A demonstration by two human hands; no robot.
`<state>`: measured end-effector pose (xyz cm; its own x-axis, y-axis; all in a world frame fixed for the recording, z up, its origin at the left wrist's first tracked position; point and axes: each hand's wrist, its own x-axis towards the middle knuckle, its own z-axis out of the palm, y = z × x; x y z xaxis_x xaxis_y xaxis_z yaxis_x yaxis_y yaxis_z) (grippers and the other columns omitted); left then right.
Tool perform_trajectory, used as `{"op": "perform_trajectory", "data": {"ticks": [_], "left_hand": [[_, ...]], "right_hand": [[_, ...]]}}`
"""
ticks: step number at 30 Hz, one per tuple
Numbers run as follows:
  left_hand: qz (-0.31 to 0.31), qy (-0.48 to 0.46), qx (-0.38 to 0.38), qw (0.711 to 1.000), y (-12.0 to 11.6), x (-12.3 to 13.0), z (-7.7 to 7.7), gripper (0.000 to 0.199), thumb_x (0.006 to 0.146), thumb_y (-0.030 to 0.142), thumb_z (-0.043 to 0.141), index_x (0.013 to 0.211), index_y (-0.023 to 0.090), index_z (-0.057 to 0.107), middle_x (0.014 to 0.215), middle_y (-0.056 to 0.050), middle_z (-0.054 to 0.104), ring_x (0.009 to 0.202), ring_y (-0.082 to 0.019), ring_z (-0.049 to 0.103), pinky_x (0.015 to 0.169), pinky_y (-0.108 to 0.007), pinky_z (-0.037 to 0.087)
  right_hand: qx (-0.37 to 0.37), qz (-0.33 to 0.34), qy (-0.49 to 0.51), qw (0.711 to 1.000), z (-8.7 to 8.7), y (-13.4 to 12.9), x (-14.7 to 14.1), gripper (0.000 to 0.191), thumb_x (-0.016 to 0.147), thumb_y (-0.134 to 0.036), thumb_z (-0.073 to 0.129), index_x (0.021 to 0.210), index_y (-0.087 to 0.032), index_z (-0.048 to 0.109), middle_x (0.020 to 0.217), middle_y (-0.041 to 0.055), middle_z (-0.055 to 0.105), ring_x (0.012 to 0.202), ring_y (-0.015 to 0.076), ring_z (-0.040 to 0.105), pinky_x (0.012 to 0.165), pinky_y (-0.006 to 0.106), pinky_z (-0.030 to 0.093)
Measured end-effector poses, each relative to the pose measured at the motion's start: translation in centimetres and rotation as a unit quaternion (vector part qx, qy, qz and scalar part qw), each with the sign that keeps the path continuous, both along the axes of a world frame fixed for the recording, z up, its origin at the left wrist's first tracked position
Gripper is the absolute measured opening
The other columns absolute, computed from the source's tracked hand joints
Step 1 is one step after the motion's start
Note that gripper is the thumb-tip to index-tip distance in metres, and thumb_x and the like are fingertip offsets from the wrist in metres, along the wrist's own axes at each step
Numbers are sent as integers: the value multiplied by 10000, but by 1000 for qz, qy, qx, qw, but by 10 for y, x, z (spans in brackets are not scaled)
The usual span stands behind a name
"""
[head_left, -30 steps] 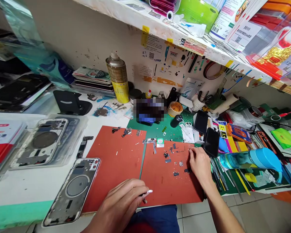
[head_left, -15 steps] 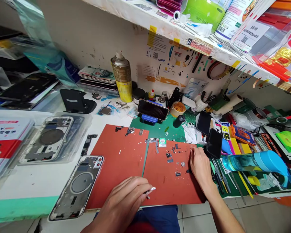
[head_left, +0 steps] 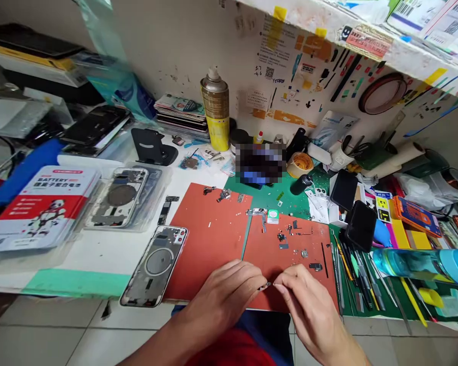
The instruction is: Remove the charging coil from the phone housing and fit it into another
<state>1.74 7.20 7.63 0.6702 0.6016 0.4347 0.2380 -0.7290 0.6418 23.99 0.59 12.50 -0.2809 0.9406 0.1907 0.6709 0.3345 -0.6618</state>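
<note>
My left hand (head_left: 229,290) is closed in a pinch over the front of the red-brown mat (head_left: 213,229). A small metallic phone part (head_left: 266,286) pokes out from its fingertips. Just to the right, my right hand (head_left: 309,300) has thumb and forefinger pressed together near that part. Whatever sits in the right fingertips is too small to make out. Beyond the hands lie several tiny phone parts, among them a dark rectangular piece (head_left: 315,266) and an L-shaped flex cable part (head_left: 257,212).
An opened phone housing (head_left: 152,267) rests left of the mat; another housing (head_left: 118,197) lies on a plastic tray. Pens and tweezers (head_left: 361,277) and a blue bottle (head_left: 412,265) are on the right. A spray can (head_left: 215,109) stands behind, under a shelf (head_left: 328,30).
My right hand has come from the mat's right side to meet the left hand, its fingers now pinched. The left hand still holds the small part. The view has shifted left.
</note>
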Motion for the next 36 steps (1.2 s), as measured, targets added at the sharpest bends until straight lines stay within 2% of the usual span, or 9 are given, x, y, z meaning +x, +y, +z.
{"op": "perform_trajectory", "data": {"ticks": [4, 7, 11, 19, 25, 36], "left_hand": [[-14, 16, -7, 1000, -2, 0, 0, 214, 1121, 133, 405, 1139, 211, 603, 987, -8, 737, 854, -161, 660, 850, -309, 526], [-15, 22, -7, 1000, -3, 0, 1, 205, 1111, 117, 419, 1147, 202, 602, 994, -11, 724, 864, -163, 654, 857, -312, 521], [-16, 20, 0, 1000, -3, 1, 4, 196, 1105, 116, 432, 1157, 203, 599, 993, -9, 723, 864, -163, 654, 861, -311, 528], [-12, 30, 35, 999, -4, 4, 4, 194, 1106, 103, 424, 1114, 183, 601, 963, -19, 703, 826, -171, 622, 846, -319, 521], [-4, 21, 52, 998, -4, 7, 4, 188, 1104, 105, 431, 1052, 171, 600, 909, -15, 681, 771, -168, 584, 775, -318, 499], [-8, 26, 50, 998, -4, 7, 7, 170, 1100, 98, 445, 1081, 172, 598, 929, -21, 700, 787, -179, 608, 794, -329, 492]], "right_hand": [[44, 16, -71, 996, -8, -3, -1, 208, 1077, -101, 475, 1210, -202, 599, 966, 57, 664, 812, 169, 630, 716, 310, 554], [47, 24, -95, 994, -11, -3, 2, 217, 1081, -97, 453, 1207, -189, 604, 973, 58, 665, 825, 168, 632, 728, 313, 556], [61, 37, -120, 990, -9, -3, 2, 267, 1080, -75, 419, 1250, -167, 602, 1020, 74, 674, 892, 177, 647, 782, 317, 569], [83, 49, -157, 983, -7, -5, 3, 306, 1074, -50, 388, 1260, -151, 610, 1018, 83, 675, 900, 182, 643, 793, 319, 568], [109, 35, -159, 981, -8, -6, 3, 300, 1067, -29, 396, 1219, -127, 635, 1011, 81, 668, 893, 177, 617, 781, 315, 554], [122, 47, -144, 981, -5, -4, 6, 281, 1066, -26, 420, 1231, -79, 642, 1030, 104, 649, 915, 182, 573, 789, 315, 514]]}}
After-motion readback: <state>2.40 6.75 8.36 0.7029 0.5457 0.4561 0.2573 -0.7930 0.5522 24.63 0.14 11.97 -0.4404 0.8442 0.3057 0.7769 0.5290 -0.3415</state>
